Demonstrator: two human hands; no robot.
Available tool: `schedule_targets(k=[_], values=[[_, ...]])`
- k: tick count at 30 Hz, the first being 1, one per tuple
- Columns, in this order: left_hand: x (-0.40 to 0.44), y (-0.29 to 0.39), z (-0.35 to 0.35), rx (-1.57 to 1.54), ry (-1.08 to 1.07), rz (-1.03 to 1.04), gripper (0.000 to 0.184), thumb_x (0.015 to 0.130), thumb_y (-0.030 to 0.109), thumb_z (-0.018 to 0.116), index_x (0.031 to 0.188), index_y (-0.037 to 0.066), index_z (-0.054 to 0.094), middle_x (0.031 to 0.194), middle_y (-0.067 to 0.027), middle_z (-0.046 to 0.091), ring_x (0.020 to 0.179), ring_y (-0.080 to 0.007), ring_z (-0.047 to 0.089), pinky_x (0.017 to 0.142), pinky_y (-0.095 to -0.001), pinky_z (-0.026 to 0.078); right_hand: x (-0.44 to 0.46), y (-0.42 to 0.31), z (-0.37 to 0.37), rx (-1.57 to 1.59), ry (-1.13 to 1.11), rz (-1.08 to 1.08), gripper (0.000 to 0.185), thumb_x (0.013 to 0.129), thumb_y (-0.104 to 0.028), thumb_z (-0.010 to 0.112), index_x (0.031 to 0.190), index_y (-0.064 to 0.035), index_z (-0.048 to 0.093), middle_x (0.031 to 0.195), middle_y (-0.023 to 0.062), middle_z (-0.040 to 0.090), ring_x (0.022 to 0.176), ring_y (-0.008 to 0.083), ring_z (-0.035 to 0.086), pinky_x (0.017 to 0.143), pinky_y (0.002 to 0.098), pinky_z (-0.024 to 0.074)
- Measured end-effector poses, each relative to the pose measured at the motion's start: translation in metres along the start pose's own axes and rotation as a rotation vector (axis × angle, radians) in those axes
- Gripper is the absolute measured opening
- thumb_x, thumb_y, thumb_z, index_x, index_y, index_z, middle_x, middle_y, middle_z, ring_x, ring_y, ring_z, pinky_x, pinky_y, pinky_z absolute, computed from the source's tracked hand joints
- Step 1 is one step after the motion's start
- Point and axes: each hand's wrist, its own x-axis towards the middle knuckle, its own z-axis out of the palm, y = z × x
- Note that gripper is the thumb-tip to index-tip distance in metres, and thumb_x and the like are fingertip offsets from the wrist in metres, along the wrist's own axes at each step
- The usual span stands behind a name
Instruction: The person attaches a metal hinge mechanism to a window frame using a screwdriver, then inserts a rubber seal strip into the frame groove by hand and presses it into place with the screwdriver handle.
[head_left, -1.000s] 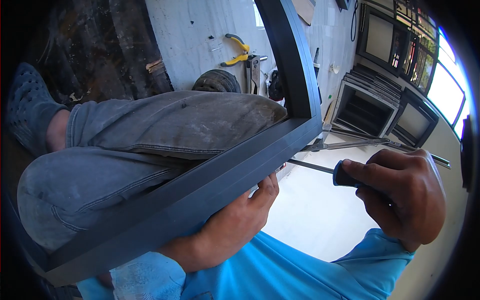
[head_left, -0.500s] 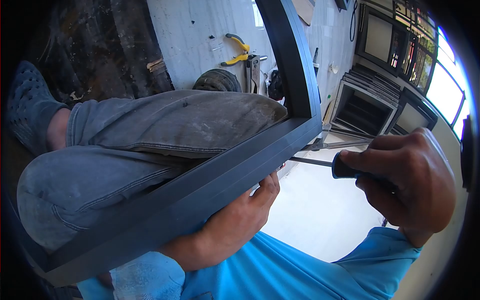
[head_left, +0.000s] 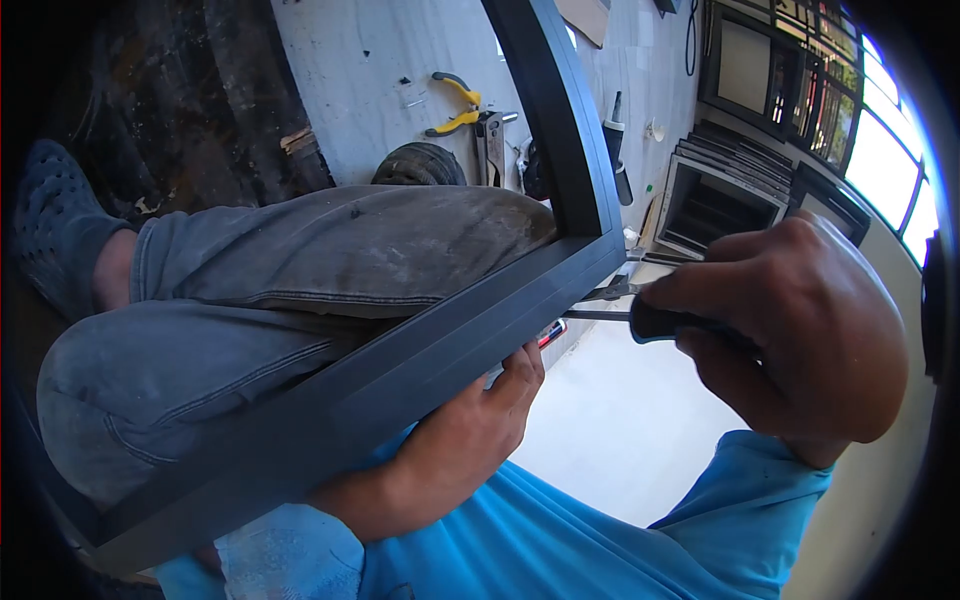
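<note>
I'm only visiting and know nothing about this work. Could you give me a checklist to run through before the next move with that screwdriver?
1. Right hand grips the screwdriver by its handle: ok.
2. Screwdriver's tip seated properly: cannot tell; the dark frame hides it.
3. Left hand at the frame, away from the screwdriver's handle: ok.
4. Frame supported: ok, it appears to lie across the legs.
5. Metal arm beside the screwdriver's shaft firmly fixed: cannot tell; the right hand covers part of it.
6. Yellow-handled pliers out of the way: ok, on the floor beyond the legs.
</note>
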Motion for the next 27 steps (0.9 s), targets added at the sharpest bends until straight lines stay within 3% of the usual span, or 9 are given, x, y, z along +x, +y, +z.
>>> schedule_targets(k=[5, 14, 16, 27], values=[[-0.001, 0.004, 0.002, 0.010, 0.004, 0.007, 0.049, 0.094, 0.028, 0.055, 0.129, -0.002, 0.070, 0.143, -0.0205, 0.059, 0.129, -0.0320, 0.052, 0.111, -0.0537, 0.041, 0.006, 0.006, 0.004, 0.037, 0.047, -0.028, 0.026, 0.077, -0.002, 0.073, 0.102, 0.0011, 0.078, 0.081, 0.0165, 0.076, 0.064, 0.0274, 0.076, 0.054, 0.0313, 0.0585], [0.004, -0.005, -0.004, 0.083, 0.062, -0.039, 0.049, 0.093, 0.027, 0.055, 0.127, -0.004, 0.070, 0.139, -0.0179, 0.063, 0.129, -0.0316, 0.053, 0.111, -0.0523, 0.041, -0.037, -0.013, 0.006, 0.152, -0.040, 0.206, 0.033, 0.074, 0.000, 0.075, 0.107, 0.0013, 0.078, 0.080, 0.0184, 0.073, 0.062, 0.0295, 0.075, 0.053, 0.0337, 0.0570], [0.005, -0.006, -0.007, 0.076, 0.060, -0.046, 0.048, 0.093, 0.027, 0.055, 0.127, -0.004, 0.070, 0.139, -0.0176, 0.063, 0.130, -0.0316, 0.053, 0.112, -0.0517, 0.041, -0.049, -0.003, 0.030, 0.217, 0.045, 0.217, 0.036, 0.077, 0.001, 0.075, 0.113, -0.0045, 0.077, 0.081, 0.0132, 0.073, 0.059, 0.0267, 0.071, 0.051, 0.0356, 0.0523], [0.006, -0.008, -0.012, 0.079, 0.025, -0.038, 0.047, 0.093, 0.027, 0.054, 0.124, -0.004, 0.071, 0.140, -0.0194, 0.062, 0.134, -0.0344, 0.050, 0.116, -0.0556, 0.037, -0.085, 0.010, 0.084, 0.442, 0.340, 0.245, 0.040, 0.079, 0.003, 0.075, 0.118, -0.0026, 0.077, 0.088, 0.0191, 0.075, 0.067, 0.0319, 0.075, 0.056, 0.0345, 0.0580]])
